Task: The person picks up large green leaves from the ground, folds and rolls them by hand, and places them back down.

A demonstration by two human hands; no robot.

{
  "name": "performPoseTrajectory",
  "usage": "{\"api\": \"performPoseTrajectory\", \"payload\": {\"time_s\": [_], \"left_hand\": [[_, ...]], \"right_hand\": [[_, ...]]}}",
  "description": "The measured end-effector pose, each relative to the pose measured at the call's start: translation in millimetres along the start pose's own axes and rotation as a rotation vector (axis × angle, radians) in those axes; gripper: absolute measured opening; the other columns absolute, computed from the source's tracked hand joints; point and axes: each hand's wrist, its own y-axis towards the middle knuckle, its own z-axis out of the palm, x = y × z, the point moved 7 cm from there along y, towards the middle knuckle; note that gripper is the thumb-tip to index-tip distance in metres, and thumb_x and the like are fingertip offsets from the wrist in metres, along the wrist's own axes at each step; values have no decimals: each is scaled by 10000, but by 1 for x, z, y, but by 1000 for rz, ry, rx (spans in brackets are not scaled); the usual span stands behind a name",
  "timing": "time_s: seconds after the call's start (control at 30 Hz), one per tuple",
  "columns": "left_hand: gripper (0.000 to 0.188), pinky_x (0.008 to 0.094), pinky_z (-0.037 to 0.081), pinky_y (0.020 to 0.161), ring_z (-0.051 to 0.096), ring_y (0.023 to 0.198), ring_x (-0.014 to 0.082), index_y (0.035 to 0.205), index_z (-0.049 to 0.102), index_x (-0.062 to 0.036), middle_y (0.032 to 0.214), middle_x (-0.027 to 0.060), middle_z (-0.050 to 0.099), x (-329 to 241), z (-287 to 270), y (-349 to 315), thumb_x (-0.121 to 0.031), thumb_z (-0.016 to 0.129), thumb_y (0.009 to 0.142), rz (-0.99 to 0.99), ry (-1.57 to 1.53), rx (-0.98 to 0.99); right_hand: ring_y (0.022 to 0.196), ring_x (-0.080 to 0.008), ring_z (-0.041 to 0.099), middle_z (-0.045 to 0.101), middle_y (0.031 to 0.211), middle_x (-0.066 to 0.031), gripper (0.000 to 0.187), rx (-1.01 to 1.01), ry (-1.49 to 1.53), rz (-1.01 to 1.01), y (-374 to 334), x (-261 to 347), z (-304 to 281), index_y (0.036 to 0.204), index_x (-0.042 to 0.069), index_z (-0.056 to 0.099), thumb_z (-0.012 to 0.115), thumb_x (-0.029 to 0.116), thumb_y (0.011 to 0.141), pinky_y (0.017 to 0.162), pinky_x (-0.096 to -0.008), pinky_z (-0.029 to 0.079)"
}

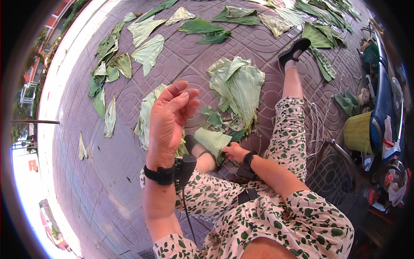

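My left hand (169,116) is raised in front of me, its fingers loosely bent and nothing visible in them. Lower down, near my bent leg, my right hand (235,152) is closed on the edge of a broad pale green leaf (212,140). Just beyond it lies a stack of large pale leaves (238,84) with pleated, wrinkled surfaces. Another pile of pale leaves (148,112) sits on the paving, partly hidden behind my left hand and wrist. Torn leaf scraps (214,117) are scattered between the piles.
Green and yellowing leaves (205,30) lie spread over the patterned paving. At the right, a blue motor scooter (379,95) stands beside a yellow bucket (358,133) and green shoes (347,102). White string (317,129) trails near my outstretched leg.
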Motion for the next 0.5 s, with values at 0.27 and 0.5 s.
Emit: {"api": "performPoseTrajectory", "payload": {"time_s": [0.27, 0.5], "left_hand": [[235, 212, 467, 670, 588, 732, 116, 1057, 529, -27, 921, 87, 612, 2, 1, -1, -43, 526, 823, 2, 49, 13], [246, 226, 465, 671, 586, 730, 117, 1079, 523, -34, 929, 87, 616, 8, -3, -2, -61, 527, 834, -17, 138, -37]], "right_hand": [[655, -109, 483, 513, 763, 10, 111, 232, 326, -21, -38, 41, 42, 885, 104, 522, 575, 118, 789, 591, -272, 423], [891, -74, 511, 564, 1006, 8, 307, 342, 242, -598, -129, 163, 31, 1117, 13, 525, 497, 85, 819, 803, -225, 404]]}}
